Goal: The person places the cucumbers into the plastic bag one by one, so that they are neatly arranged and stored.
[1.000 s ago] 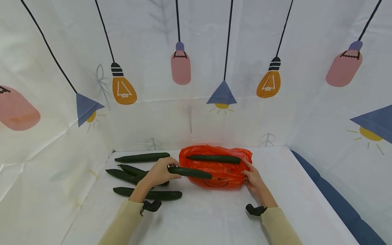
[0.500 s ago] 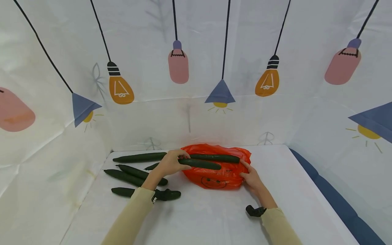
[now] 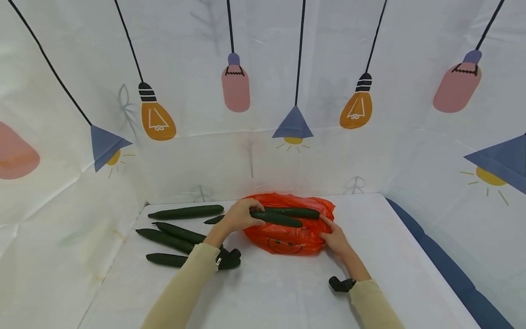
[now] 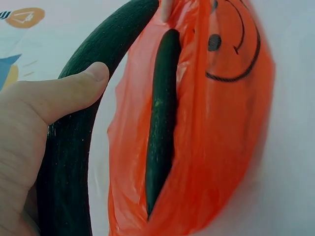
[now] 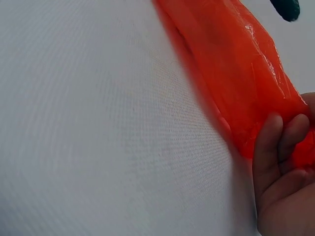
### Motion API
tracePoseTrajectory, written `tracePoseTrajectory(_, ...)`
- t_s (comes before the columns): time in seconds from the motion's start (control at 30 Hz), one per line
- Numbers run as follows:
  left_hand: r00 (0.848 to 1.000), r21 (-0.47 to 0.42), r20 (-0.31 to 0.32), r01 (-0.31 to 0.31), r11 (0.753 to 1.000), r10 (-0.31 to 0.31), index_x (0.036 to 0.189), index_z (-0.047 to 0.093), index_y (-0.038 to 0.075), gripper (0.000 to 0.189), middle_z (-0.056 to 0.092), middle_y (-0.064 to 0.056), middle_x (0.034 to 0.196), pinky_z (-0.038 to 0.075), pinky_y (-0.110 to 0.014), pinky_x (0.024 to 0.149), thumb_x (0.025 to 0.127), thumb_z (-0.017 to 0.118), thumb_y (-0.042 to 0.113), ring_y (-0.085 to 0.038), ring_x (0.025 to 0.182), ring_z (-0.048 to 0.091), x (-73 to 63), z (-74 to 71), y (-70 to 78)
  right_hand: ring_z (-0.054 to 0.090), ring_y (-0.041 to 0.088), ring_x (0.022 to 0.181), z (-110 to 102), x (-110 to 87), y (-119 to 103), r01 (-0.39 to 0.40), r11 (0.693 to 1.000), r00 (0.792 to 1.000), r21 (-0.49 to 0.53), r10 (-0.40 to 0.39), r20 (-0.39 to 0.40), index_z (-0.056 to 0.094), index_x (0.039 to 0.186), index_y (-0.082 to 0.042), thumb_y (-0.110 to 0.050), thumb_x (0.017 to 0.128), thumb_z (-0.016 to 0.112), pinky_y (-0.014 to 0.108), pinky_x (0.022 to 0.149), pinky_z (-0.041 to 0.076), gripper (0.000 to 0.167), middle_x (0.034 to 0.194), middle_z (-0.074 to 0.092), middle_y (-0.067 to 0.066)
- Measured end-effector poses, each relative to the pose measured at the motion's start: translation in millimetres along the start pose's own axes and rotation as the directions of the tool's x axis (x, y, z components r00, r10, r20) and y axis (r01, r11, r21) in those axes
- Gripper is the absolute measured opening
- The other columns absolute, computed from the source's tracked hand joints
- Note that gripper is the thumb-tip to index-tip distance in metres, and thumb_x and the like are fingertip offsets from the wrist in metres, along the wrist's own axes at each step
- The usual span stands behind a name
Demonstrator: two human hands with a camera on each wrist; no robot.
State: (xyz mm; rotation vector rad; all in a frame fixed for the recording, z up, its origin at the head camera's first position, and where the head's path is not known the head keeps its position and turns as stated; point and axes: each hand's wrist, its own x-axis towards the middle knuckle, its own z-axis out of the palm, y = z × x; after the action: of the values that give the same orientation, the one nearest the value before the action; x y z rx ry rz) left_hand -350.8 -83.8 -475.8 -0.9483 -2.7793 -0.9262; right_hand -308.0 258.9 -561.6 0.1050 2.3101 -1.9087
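My left hand grips a dark green cucumber and holds it over the red plastic bag. The thumb lies across this cucumber in the left wrist view. Another cucumber lies lengthwise within the bag's spread opening, one end tucked by a fold of red plastic. A smiling face is printed on the bag's near side. At the bag's right end my right hand holds the edge of the plastic, its fingers curled in the right wrist view.
Several more cucumbers lie on the left of the white table: one at the back, a cluster in the middle and one nearer, partly under my left forearm. A white printed curtain encloses the table.
My left hand has carried its cucumber rightward and slightly away from me, from the bag's left edge to above it. My right hand stays at the bag's right end.
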Motion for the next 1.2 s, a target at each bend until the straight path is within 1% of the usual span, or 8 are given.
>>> tracePoseTrajectory(0.2,0.999,-0.028,0.007,-0.037,0.999,0.037,0.099,0.07,0.021,0.031,0.06,0.01,0.09,0.048,-0.029,0.074,0.074,0.087,0.028,-0.01,0.084,0.054,20.0,2.4,10.6,0.04,0.019,0.057,0,2.1,5,-0.006,1.0,1.0,-0.03,0.006,-0.004,0.033,0.152,-0.017,0.004,0.091,0.047,0.027,0.055,0.04,0.066,0.134,0.034,0.02)
tracePoseTrajectory(0.47,0.996,-0.013,0.045,-0.071,0.997,0.071,0.096,0.069,0.024,0.029,0.061,0.013,0.088,0.048,-0.026,0.071,0.075,0.086,0.034,-0.009,0.083,0.055,43.2,5.0,29.6,0.041,0.019,0.057,1,0.1,1,-0.015,0.999,1.0,-0.042,0.014,-0.012,0.033,0.152,-0.015,0.005,0.092,0.047,0.026,0.055,0.04,0.065,0.134,0.035,0.02)
tracePoseTrajectory(0.53,0.995,-0.014,0.054,-0.086,0.996,0.087,0.096,0.069,0.024,0.029,0.061,0.013,0.088,0.048,-0.026,0.072,0.075,0.085,0.035,-0.009,0.083,0.055,48.9,7.7,33.7,0.041,0.019,0.057,1,0.0,0,-0.015,0.999,1.0,-0.036,0.014,-0.019,0.034,0.151,-0.013,0.004,0.092,0.047,0.027,0.055,0.04,0.063,0.127,0.041,0.02)
tracePoseTrajectory(0.63,0.994,-0.015,0.054,-0.098,0.995,0.098,0.095,0.07,0.024,0.028,0.062,0.012,0.088,0.048,-0.026,0.073,0.075,0.085,0.035,-0.008,0.083,0.055,57.1,13.1,39.2,0.043,0.019,0.058,2,-0.4,0,-0.004,0.999,1.0,-0.046,0.003,-0.026,0.035,0.149,-0.007,0.003,0.092,0.048,0.028,0.056,0.041,0.06,0.108,0.049,0.019)
tracePoseTrajectory(0.77,0.992,-0.005,0.065,-0.105,0.995,0.105,0.098,0.07,0.023,0.03,0.063,0.012,0.092,0.047,-0.024,0.076,0.076,0.084,0.038,-0.007,0.086,0.056,67.9,23.3,47.1,0.046,0.019,0.06,2,-1.2,1,-0.011,0.997,0.999,-0.073,0.008,-0.039,0.037,0.145,0.0,0.002,0.092,0.049,0.03,0.057,0.042,0.055,0.089,0.05,0.014)
tracePoseTrajectory(0.93,0.992,-0.056,0.083,-0.09,0.994,0.095,0.103,0.071,0.02,0.033,0.062,0.01,0.094,0.047,-0.023,0.078,0.077,0.083,0.037,-0.007,0.088,0.056,79.4,35.9,57.2,0.045,0.019,0.058,2,-0.9,4,-0.042,0.997,0.998,-0.065,0.039,-0.053,0.036,0.147,0.0,0.002,0.09,0.049,0.029,0.056,0.041,0.058,0.099,0.05,0.018)
tracePoseTrajectory(1.1,0.995,-0.164,0.07,-0.059,0.985,0.071,0.104,0.071,0.019,0.032,0.062,0.009,0.093,0.047,-0.022,0.077,0.077,0.085,0.03,-0.008,0.087,0.056,87.1,46.1,60.6,0.043,0.019,0.056,2,1.2,3,-0.006,0.997,0.999,-0.077,0.003,-0.036,0.037,0.148,-0.005,0.004,0.089,0.047,0.029,0.054,0.039,0.061,0.126,0.045,0.021)
tracePoseTrajectory(1.2,0.997,-0.202,0.058,-0.044,0.978,0.057,0.104,0.071,0.018,0.032,0.062,0.008,0.094,0.047,-0.021,0.077,0.077,0.085,0.028,-0.009,0.088,0.056,89.1,52.0,58.0,0.043,0.019,0.056,2,2.5,1,0.002,0.996,0.999,-0.084,-0.005,-0.035,0.038,0.148,-0.006,0.004,0.089,0.048,0.028,0.054,0.04,0.06,0.128,0.043,0.022)
